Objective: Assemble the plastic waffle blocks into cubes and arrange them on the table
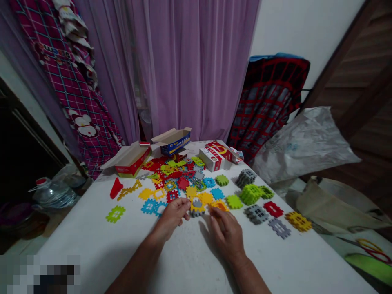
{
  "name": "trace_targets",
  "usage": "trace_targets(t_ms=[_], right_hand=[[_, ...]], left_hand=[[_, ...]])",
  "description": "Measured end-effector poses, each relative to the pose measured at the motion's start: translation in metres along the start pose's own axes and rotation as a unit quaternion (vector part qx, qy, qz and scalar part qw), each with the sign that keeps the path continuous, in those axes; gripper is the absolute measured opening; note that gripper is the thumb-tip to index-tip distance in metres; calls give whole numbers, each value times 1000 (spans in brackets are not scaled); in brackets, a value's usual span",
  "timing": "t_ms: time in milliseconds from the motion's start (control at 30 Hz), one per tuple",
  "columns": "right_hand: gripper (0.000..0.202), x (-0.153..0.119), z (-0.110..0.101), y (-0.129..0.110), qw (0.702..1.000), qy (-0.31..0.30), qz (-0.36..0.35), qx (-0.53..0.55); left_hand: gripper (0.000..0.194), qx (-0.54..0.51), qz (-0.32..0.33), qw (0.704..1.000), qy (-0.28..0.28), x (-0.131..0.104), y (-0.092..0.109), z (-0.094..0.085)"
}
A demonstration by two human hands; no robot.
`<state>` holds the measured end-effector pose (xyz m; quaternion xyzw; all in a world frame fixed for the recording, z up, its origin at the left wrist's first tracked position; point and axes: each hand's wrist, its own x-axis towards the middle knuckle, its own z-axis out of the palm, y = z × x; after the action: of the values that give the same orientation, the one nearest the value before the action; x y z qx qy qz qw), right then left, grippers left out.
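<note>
Head view: toothed grey plastic tiles [256,214] are stacked, a multicoloured plastic heap [183,183] is left mixed; left hand [172,217] and right hand [229,236] are curled, any hold untellable.

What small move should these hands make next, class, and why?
Probably the right hand should pick up the orange piece: it lies right at those fingertips, though contact is unclear, and same-coloured pieces already sit grouped at right, like the green stack.
</note>
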<state>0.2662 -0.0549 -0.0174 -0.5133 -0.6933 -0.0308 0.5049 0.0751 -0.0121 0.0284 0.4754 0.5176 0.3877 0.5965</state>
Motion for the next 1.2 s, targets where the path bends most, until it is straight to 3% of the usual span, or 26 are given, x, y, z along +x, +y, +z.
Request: trace_targets(t_ms=[133,233,367,500,633,767,1000,1100,1200], right_hand=[[22,1,1,-9,998,-1,22,63],[20,-2,6,-12,989,6,89,116],[27,-7,13,-13,948,5,238,213],[33,-5,11,-11,915,-4,298,272],[30,0,3,-11,932,-21,258,253],[29,1,2,-13,951,-49,205,227],[28,-1,6,-13,940,-33,251,228],[25,2,2,-15,952,-12,242,187],[20,4,-3,-16,974,7,185,132]], left_hand=[[40,21,-8,1000,-15,-4,-1,3],[39,24,-13,999,-23,-5,-5,7],[36,36,-28,998,-53,-7,-7,13],[43,57,-22,996,-67,-12,0,11],[47,60,28,996,-55,-13,6,8],[41,58,57,993,-80,-11,1,11],[36,65,25,992,-108,-12,-2,16],[37,80,4,994,-73,-11,1,14],[40,64,-1,998,-26,-10,3,9]])
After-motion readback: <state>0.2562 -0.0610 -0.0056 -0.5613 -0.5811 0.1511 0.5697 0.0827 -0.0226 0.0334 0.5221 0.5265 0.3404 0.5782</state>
